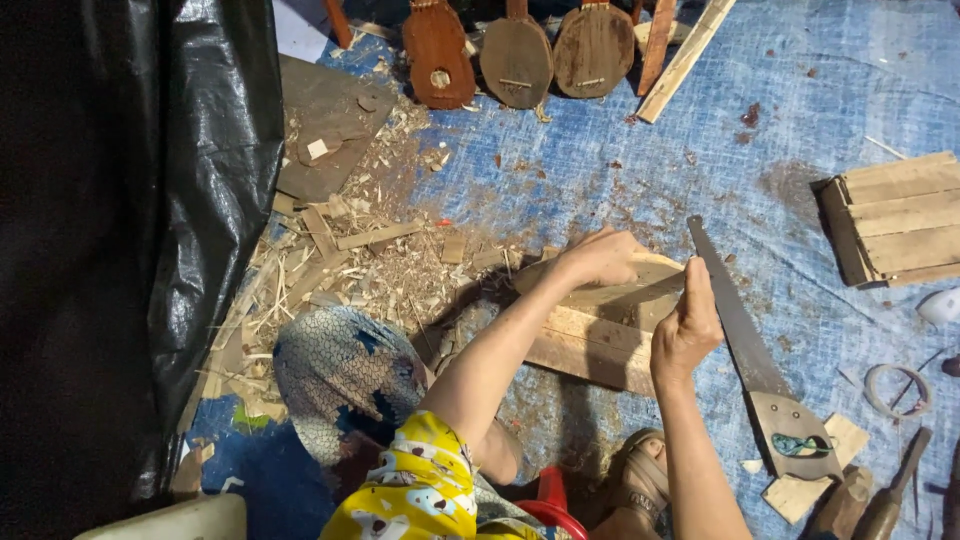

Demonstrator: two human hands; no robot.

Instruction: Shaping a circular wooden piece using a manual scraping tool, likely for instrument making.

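Blue tarp (600, 170); shavings (390, 270); saw (745, 340)

You are looking down at a floor covered with a blue sheet (620, 170). It is dusty and has brown stains on it. On your left hangs a big black plastic sheet (120, 200), shiny and wrinkled. Beside it lies a heap of wood shavings (370, 260) and thin scraps of wood. A flat grey board (330, 120) lies at the top of that heap. At the far edge, three small brown wooden instrument bodies (515, 55) lie side by side, next to a pale wooden stick (685, 60). On your right sits a stack of wooden boards (895, 215). The light is soft and even.
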